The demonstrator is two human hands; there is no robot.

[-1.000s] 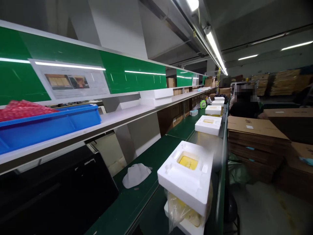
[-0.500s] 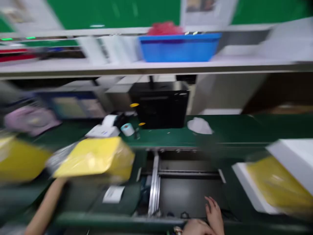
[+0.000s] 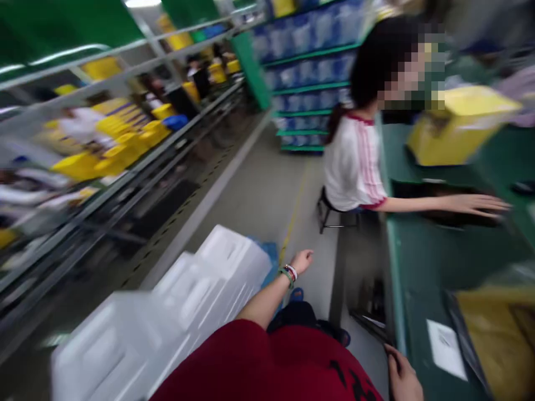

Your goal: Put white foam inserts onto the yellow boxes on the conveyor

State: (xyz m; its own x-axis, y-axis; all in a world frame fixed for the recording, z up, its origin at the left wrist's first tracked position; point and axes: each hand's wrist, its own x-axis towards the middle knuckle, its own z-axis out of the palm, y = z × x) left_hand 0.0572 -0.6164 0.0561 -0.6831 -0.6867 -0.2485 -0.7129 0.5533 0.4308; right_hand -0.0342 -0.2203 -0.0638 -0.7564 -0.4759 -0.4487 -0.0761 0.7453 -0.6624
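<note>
My left hand [image 3: 301,260] hangs out over the aisle floor with a beaded bracelet on the wrist. Its fingers are loosely curled and hold nothing. It is just right of a stack of white foam trays [image 3: 188,301] that stands at my left side. At the frame's bottom edge, my right hand [image 3: 402,377] rests on the near edge of the green worktable [image 3: 418,262], fingers laid out and empty. A yellow item in a clear bag [image 3: 493,328] lies on the table to the right of that hand, beside a white paper label [image 3: 446,348].
A co-worker [image 3: 355,161] in a white shirt sits on a stool ahead and stretches an arm across the table. A yellow bagged box [image 3: 460,125] lies farther along. Metal racks with yellow goods [image 3: 104,145] line the left side of the aisle, and blue shelving [image 3: 309,55] closes its end.
The view has swung left from the conveyor to the aisle. My left arm now reaches out beside the foam stack. My right hand stays at the table edge.
</note>
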